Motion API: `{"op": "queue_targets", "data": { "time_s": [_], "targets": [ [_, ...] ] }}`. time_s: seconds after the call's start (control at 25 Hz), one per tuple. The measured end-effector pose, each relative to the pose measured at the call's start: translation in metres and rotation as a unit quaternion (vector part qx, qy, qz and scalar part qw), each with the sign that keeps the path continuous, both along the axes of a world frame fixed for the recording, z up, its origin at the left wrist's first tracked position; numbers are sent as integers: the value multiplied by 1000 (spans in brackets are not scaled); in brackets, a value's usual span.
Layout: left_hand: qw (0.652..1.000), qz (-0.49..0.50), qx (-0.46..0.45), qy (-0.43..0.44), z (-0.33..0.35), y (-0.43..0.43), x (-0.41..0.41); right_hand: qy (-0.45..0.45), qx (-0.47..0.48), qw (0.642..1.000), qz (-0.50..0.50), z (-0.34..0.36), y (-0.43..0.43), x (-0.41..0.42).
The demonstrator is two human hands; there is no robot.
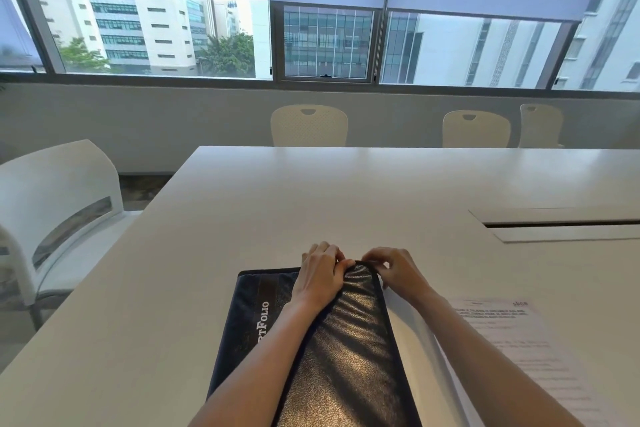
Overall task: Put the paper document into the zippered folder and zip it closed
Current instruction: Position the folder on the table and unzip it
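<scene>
A black leather zippered folder with white lettering lies on the white table in front of me. My left hand presses on its far edge and pinches the cover near the far right corner. My right hand is at that same corner with fingers bent around the zipper edge; the zipper pull itself is hidden. The paper document, a printed white sheet, lies flat on the table to the right of the folder, partly under my right forearm.
White chairs stand at the left and beyond the far edge. A recessed cable hatch sits in the table at the right. Windows with half-lowered blinds fill the back wall.
</scene>
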State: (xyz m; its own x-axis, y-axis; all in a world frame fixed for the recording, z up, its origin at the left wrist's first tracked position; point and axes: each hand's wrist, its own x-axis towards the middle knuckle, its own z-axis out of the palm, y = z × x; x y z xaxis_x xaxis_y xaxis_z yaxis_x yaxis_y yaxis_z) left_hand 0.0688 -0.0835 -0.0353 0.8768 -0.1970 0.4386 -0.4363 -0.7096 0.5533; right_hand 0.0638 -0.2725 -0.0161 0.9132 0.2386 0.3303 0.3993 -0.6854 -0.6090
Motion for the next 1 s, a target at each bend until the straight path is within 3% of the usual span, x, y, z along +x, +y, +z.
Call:
{"op": "queue_targets", "data": {
  "time_s": [0.64,0.88,1.0],
  "targets": [
    [999,23,22,16,6,3,0,-38,-103,994,18,-9,-25,-103],
    [995,24,99,10,13,-5,-5,-53,-131,990,-30,-11,-18,-115],
    [991,-18,124,-37,18,-13,-22,-59,-119,989,-60,-13,-13,-113]
  ]
}}
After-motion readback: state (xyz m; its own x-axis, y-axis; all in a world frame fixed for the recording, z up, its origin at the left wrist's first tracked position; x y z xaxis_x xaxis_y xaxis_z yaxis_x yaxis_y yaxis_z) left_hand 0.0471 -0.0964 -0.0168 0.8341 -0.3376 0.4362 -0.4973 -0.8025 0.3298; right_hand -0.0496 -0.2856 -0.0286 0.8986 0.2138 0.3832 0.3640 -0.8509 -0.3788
